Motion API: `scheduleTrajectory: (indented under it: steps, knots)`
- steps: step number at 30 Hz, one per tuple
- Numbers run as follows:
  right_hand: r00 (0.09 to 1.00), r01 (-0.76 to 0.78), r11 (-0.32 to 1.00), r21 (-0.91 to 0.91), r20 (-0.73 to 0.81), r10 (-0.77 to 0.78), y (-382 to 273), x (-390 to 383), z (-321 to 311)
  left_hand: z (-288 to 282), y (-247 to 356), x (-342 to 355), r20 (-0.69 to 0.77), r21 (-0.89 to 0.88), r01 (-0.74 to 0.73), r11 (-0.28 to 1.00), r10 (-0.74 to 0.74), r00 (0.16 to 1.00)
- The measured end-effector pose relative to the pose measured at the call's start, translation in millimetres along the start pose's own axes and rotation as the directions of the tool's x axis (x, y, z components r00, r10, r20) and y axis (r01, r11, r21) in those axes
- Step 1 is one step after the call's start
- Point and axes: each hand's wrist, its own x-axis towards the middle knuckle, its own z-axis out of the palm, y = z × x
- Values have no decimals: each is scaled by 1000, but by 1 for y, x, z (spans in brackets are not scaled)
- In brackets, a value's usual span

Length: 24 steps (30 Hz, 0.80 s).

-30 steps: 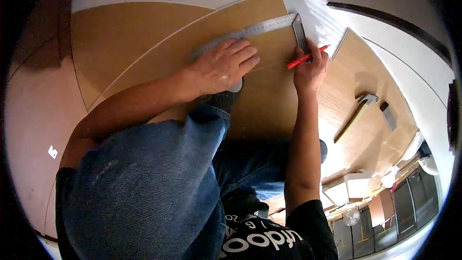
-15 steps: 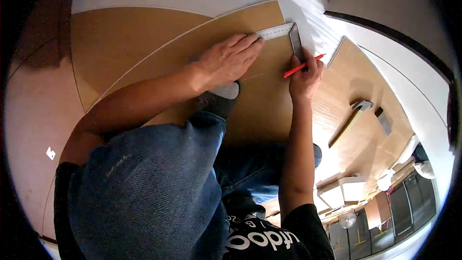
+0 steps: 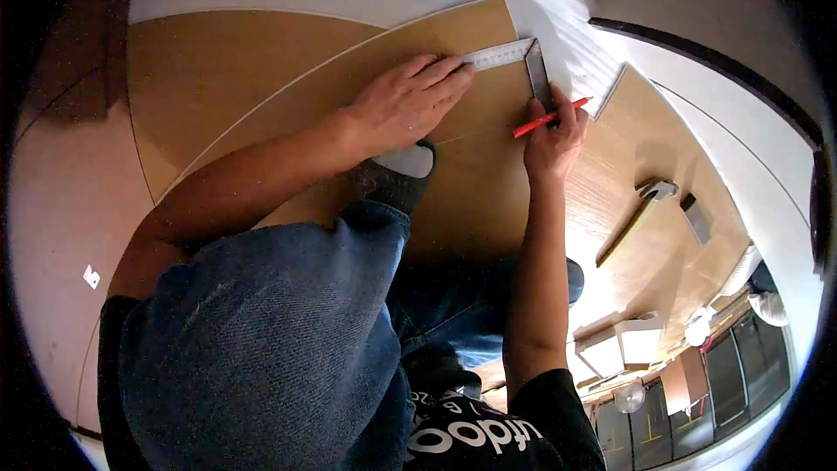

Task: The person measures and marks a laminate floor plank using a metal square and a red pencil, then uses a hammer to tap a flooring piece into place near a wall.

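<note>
A try square lies across a wood-toned plank, its dark stock against the plank's right end. My left hand rests flat over the scaled blade, fingers stretched out and pressing it down. At the stock, my right hand is closed, with fingertips on the square and a red pencil held across the fingers. The pencil slants up to the right, its tip past the plank's end. A faint line runs over the board surface below the blade.
My socked foot stands on the planks just below my left hand. To the right, a claw hammer and a small dark block lie on laid boards. Beyond the plank's end is white underlay. An open carton sits lower right.
My left hand has shifted very slightly up and left along the blade. My right hand, the square and the pencil stay nearly where they were.
</note>
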Motion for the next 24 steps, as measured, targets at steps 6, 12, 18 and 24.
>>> scheduleTrajectory:
  steps: [6,12,18,24]
  knots:
    - [1000,11,997,-78,-6,-11,4,2,3,-2,0,0,-2,22,11,1000,-11,1000]
    - [999,-31,999,-17,5,31,1,2,2,0,-1,1,-3,-40,6,999,-6,1000]
    - [1000,18,998,-52,-18,-19,5,3,3,2,-3,1,24,-44,-14,999,15,1000]
    - [1000,19,999,-29,-20,-20,5,2,4,5,8,7,18,26,-6,1000,5,1000]
